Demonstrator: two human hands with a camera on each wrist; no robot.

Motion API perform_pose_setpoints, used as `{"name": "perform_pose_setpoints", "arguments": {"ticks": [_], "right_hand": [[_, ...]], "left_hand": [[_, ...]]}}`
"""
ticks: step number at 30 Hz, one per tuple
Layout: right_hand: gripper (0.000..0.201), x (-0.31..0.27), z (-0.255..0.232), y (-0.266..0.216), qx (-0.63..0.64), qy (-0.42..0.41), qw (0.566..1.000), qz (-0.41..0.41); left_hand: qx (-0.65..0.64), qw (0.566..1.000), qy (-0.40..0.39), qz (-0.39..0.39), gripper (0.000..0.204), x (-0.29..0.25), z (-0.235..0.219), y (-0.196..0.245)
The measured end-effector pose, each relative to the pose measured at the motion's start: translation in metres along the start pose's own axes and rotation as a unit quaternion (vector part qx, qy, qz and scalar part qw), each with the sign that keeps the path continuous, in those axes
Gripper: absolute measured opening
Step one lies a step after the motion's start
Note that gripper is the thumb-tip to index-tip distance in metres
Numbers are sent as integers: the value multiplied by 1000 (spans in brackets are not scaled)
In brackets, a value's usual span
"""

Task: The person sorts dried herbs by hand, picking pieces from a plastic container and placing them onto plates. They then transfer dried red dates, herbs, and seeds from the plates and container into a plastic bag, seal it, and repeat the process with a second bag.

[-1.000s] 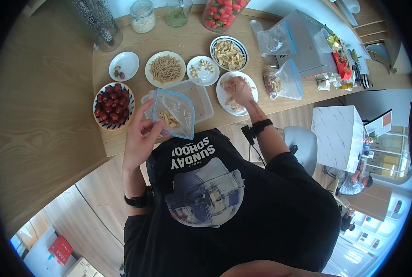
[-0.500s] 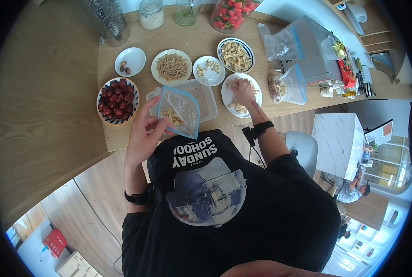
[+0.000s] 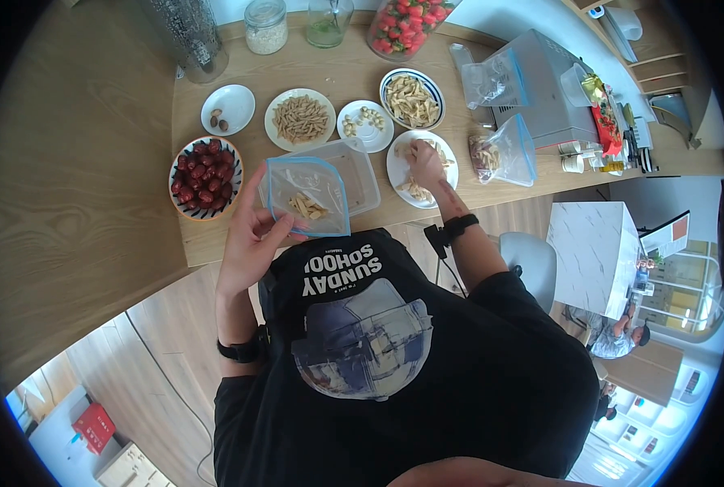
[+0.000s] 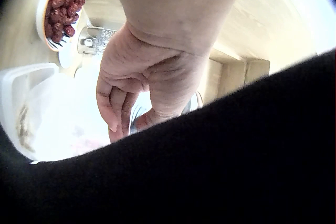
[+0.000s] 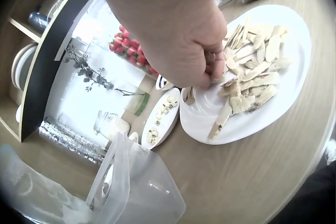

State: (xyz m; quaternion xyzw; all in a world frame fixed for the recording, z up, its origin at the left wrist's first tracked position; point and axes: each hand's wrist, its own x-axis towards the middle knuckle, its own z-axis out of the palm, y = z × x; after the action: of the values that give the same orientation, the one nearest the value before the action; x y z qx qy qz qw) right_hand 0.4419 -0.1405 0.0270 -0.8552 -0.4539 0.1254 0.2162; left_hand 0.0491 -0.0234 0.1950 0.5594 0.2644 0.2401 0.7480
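My left hand grips the edge of a blue-edged zip bag with several pale pieces inside. Over the white plate my right hand is lowered among pale dried slices. The right wrist view has that hand with bent fingers, pinching at a slice beside the pile; the fingertips partly hide it. In the left wrist view my left hand has its thumb and fingers lowered to the glare-washed bag, a dark sleeve covering the lower part.
An uncovered plastic container sits behind the zip bag. Around it are a bowl of red dates, plates of brown pieces and small pale pieces, and a bowl of slices. A filled bag lies right.
The zip bag has turned in my left hand, its right corner shifting and its top edge now more level. My right hand has moved slightly up and left over the plate.
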Motion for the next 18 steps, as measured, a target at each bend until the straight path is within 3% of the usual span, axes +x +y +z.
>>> {"name": "perform_pose_setpoints", "arguments": {"ticks": [9,12,15,18], "right_hand": [[24,2,-20,-5,6,0,999,-38],[24,-1,-62,-58,76,-3,996,-54],[26,-11,-94,-123,183,18,970,-162],[23,-33,-121,-201,293,-83,928,-214]], "left_hand": [[-40,999,-2,-16,92,-7,0,-1],[-48,999,7,-23,90,-4,4,-3],[-50,998,6,-30,88,-1,8,-6],[-33,998,-9,-47,87,3,9,-7]]}}
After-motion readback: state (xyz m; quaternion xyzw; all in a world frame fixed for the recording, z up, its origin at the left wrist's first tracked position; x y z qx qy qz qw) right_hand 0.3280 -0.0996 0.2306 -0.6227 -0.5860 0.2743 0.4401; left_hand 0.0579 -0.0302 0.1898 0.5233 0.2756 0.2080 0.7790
